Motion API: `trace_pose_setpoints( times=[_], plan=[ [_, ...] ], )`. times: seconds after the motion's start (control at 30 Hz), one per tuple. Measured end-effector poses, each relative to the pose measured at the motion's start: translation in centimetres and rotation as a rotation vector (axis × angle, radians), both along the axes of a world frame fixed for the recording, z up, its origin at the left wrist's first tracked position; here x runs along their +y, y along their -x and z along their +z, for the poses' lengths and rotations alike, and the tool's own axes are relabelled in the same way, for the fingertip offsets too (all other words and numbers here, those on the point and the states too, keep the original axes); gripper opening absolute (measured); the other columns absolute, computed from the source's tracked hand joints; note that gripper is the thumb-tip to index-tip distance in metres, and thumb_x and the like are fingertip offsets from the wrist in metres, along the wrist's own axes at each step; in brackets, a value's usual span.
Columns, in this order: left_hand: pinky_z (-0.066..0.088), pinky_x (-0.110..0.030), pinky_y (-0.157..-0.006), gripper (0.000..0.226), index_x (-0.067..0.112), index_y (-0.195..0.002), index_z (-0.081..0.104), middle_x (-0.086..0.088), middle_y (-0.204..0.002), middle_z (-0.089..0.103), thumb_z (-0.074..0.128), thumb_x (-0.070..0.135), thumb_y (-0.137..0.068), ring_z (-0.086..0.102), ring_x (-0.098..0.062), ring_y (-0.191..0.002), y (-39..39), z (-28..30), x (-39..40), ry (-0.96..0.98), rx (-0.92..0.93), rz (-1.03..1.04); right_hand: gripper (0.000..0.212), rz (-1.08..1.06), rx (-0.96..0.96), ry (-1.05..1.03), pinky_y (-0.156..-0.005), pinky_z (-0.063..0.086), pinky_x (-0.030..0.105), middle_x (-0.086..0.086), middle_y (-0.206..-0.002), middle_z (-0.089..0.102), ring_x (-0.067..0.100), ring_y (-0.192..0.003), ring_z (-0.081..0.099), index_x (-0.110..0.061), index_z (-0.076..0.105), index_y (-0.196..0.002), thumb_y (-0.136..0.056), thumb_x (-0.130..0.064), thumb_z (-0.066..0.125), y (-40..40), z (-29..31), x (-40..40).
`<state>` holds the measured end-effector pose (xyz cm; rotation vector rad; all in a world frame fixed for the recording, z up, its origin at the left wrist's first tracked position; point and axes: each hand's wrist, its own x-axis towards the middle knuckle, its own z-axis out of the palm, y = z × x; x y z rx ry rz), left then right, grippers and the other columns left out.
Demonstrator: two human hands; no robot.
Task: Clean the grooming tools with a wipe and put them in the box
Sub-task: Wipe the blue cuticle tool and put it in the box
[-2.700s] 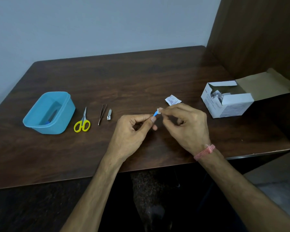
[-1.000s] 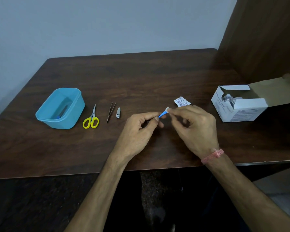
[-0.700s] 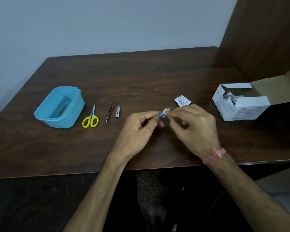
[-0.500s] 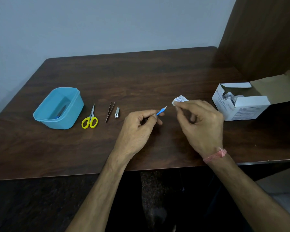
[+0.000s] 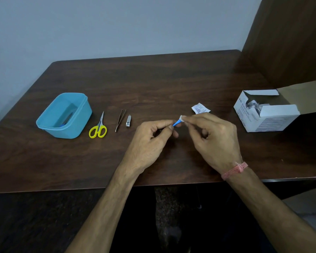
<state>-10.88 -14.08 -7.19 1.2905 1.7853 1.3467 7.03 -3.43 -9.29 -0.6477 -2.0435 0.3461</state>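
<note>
My left hand (image 5: 150, 141) pinches a small blue-handled tool (image 5: 176, 123) above the middle of the table; most of the tool is hidden in the fingers. My right hand (image 5: 213, 139) pinches a small white wipe (image 5: 182, 118) around the tool's tip. To the left lie a nail clipper (image 5: 128, 121), tweezers (image 5: 120, 119) and yellow-handled scissors (image 5: 98, 128). Left of the scissors stands the open blue plastic box (image 5: 49, 125) with something dark and blue inside.
A torn wipe sachet (image 5: 200, 108) lies just beyond my right hand. An open white cardboard carton (image 5: 266, 119) of sachets stands at the right. A brown wooden panel (image 5: 288, 39) rises at the table's right back corner. The table's front edge runs under my forearms.
Half a second ago my right hand had drawn the wipe away to the right, baring the tool's tip. Now the wipe is back on the tip. My left hand has kept its hold.
</note>
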Motion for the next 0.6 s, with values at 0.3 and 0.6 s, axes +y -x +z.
trace_pose_setpoints(
  times=[0.3,0.6],
  plan=[
    [0.042,-0.044,-0.091,0.027,0.031,-0.112,0.086,0.005,-0.102,0.085,0.061,0.022,-0.114,0.072,-0.051,-0.095,-0.05,-0.28,0.23,-0.041,-0.09,0.02,0.021,-0.147,0.152,0.035,-0.07,0.042,0.011,-0.006,-0.108,0.079,-0.01,-0.064,0.052,-0.019,0.087,-0.117,-0.103,-0.007,0.078,-0.31,0.27,0.17],
    [0.045,-0.041,-0.085,0.027,0.033,-0.105,0.086,-0.017,-0.094,0.08,0.06,0.037,-0.11,0.074,-0.047,-0.094,0.05,-0.54,0.1,-0.034,-0.009,-0.012,0.02,0.023,0.025,0.01,-0.065,0.059,0.034,-0.007,-0.112,0.081,-0.014,-0.069,0.048,-0.02,0.085,-0.123,-0.106,-0.013,0.076,-0.05,-0.14,0.04]
  ],
)
